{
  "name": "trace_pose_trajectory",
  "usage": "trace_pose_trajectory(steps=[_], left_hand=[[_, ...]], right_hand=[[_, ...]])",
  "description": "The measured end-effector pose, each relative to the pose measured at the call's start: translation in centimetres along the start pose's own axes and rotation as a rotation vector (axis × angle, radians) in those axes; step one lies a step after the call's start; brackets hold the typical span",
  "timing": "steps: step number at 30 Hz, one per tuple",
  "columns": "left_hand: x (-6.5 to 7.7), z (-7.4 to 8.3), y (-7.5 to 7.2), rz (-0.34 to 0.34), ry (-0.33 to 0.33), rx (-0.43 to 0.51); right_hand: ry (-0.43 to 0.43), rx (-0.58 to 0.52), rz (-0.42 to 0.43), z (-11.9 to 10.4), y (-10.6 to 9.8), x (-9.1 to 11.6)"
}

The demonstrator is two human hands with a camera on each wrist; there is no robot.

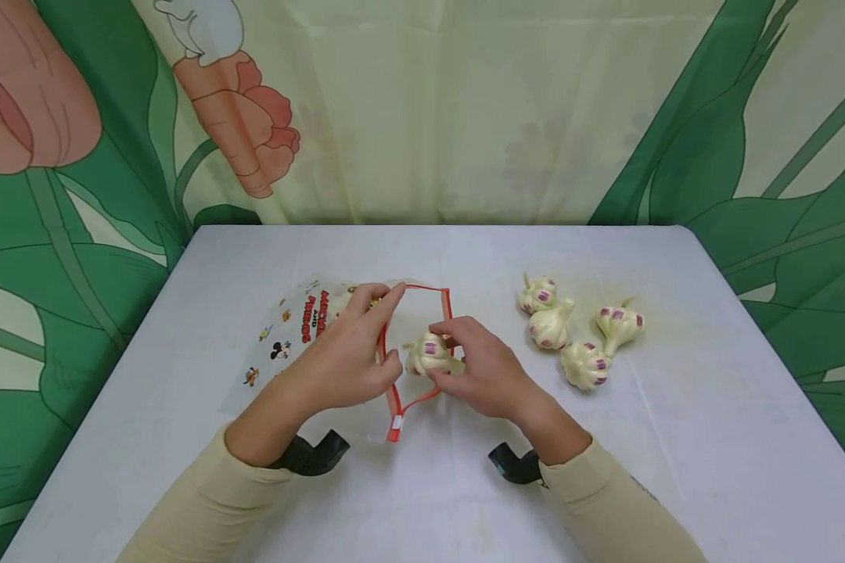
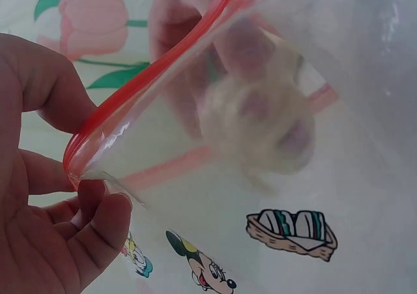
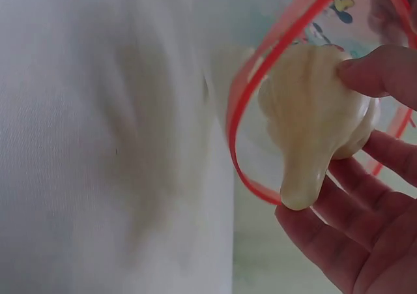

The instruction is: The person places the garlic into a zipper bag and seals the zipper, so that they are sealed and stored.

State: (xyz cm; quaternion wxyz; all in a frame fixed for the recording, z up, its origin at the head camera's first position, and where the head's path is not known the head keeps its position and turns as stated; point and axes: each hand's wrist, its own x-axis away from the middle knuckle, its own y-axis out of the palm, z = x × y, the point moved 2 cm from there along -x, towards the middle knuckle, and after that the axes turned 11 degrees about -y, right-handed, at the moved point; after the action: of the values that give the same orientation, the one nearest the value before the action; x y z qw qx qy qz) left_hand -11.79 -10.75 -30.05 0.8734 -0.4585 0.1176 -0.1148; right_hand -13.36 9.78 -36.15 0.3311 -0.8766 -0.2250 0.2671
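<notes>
Garlic (image 1: pixel 426 356), mid-frame within the bag's (image 1: pixel 297 328) red rim (image 1: pixel 447 305), is gripped by the right hand's (image 1: pixel 484 367) curled fingers; the left hand's (image 1: pixel 348 356) fingers pinch the rim. Should that pinch slacken, the rim could snag the stem (image 3: pixel 303 183). Only the head view shows four bulbs (image 1: pixel 551 325) right of centre; the left wrist view reveals the left hand's lower fingers.

In the left wrist view, garlic (image 2: pixel 260 128) blurs behind the bag (image 2: pixel 371 176).

left fingers (image 2: pixel 57 102): curled, pinching | right fingers (image 3: pixel 384 75): curved, gripping | forearms (image 1: pixel 190 500): angled inward
</notes>
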Motion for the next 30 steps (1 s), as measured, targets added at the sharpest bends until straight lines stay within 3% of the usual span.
trace_pose_trajectory(steps=[13, 22, 30], left_hand=[[0.0, 0.2, 0.1, -0.014, 0.000, 0.015], [0.2, 0.3, 0.3, 0.001, 0.013, 0.011], [0.2, 0.4, 0.2, -0.005, 0.003, 0.008]], right_hand=[[0.073, 0.082, -0.161, -0.4, 2.4, -2.3], [0.078, 0.039, -0.121, -0.6, 3.0, -2.5], [0.158, 0.096, -0.171, -0.7, 2.6, -2.0]])
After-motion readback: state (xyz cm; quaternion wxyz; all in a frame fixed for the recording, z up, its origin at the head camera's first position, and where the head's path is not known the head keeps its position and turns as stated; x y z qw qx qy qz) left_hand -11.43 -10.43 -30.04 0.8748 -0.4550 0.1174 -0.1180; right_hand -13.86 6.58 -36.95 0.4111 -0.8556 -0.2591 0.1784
